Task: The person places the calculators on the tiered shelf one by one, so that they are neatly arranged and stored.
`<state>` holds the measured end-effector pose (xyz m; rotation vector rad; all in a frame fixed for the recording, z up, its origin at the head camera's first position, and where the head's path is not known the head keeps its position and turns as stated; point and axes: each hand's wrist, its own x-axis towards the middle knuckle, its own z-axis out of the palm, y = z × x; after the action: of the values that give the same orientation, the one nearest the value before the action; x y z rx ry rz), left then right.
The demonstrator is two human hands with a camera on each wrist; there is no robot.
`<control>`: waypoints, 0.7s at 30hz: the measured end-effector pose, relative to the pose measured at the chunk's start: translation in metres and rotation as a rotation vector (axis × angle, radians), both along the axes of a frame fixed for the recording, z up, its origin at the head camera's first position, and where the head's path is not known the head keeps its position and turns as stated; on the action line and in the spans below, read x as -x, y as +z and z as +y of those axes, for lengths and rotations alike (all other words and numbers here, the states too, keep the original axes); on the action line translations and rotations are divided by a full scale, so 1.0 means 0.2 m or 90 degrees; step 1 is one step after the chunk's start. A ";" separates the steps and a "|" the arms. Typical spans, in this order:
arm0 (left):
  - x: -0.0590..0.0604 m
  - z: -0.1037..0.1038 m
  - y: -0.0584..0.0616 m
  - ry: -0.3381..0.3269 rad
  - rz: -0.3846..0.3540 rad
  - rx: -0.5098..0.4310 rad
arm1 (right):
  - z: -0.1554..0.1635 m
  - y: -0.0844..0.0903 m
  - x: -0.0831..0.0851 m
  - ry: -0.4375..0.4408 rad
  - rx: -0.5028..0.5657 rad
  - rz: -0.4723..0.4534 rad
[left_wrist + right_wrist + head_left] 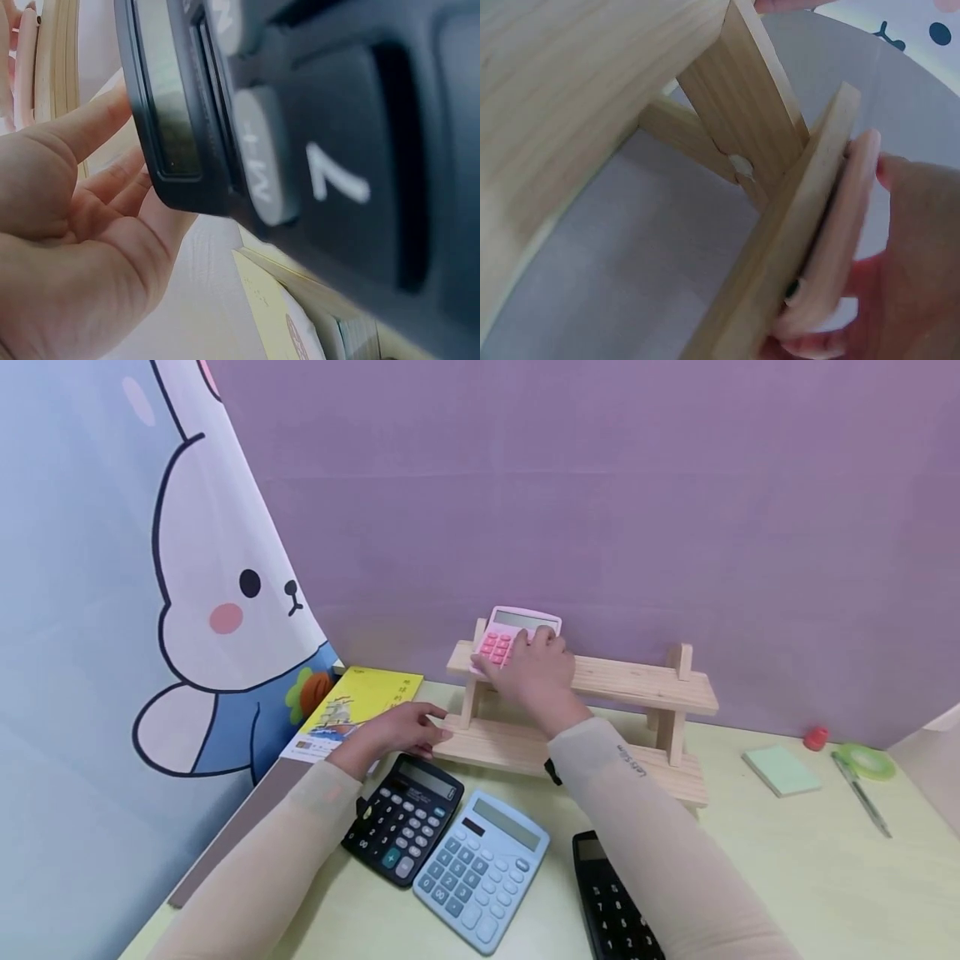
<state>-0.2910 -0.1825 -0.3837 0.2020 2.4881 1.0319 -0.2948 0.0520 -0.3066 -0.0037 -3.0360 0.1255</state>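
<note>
- Desk (825, 877): pale yellow-green top, set against a plain purple wall (600, 485).
- Cartoon rabbit curtain (187, 610): hangs at the left edge.
- Wooden two-tier shelf (637, 681): stands at the wall.
- Pink calculator (517, 631): on the upper tier's left end; right hand (534, 670) lies over its keys, fingers wrapped round its edge.
- Left hand (401, 732): fingers straight, resting against the lower tier's left end, beside the dark calculator (401, 818).
- Also present: light blue calculator (483, 868), black calculator (615, 902), yellow book (352, 710), green sticky notes (782, 770), pen (862, 795), tape roll (868, 760).
</note>
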 end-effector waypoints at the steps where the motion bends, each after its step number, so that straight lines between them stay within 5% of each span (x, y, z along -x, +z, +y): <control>1: 0.00 0.00 0.00 -0.002 0.001 -0.003 | 0.02 0.00 -0.01 0.005 0.000 -0.002; 9: 0.01 0.01 -0.02 0.002 0.006 0.008 | 0.21 0.05 -0.22 0.074 0.031 0.008; 16: 0.01 -0.03 -0.01 0.009 0.010 0.021 | 0.39 0.04 -0.61 0.165 0.020 0.054; 21: 0.00 -0.05 -0.01 0.011 0.003 0.022 | 0.52 -0.07 -0.89 0.187 0.008 0.049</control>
<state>-0.2912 -0.1919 -0.3855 0.1730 2.5146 0.9963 -0.1165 0.1563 -0.3214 0.4352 -2.9387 0.1639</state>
